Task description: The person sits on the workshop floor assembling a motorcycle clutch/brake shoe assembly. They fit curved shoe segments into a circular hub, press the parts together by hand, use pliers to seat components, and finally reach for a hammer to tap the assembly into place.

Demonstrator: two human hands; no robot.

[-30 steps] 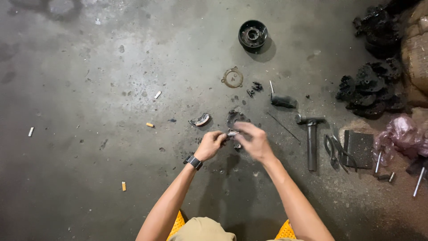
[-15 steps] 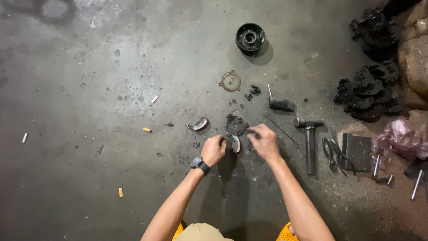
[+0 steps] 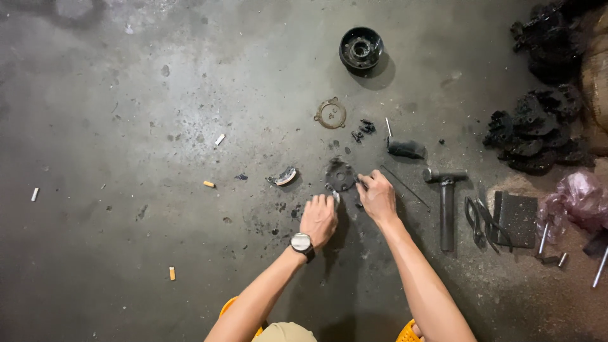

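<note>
Left hand [image 3: 318, 218] pinching small pale part [image 3: 335, 197], right hand [image 3: 377, 196] fingering dark disc [image 3: 340, 174] on floor [image 3: 126, 190], hammer [image 3: 446, 202] lying right

Stained concrete floor [image 3: 126, 95] of a workshop, seen from above.

The grey floor is blotched with dark oil, palest at the upper left where light falls on it. Cigarette butts [image 3: 171, 273] lie scattered at the left. A heap of black greasy parts [image 3: 532, 130] sits at the right edge, with a crumpled pink plastic bag [image 3: 579, 199] below it and a sandy patch around.
</note>
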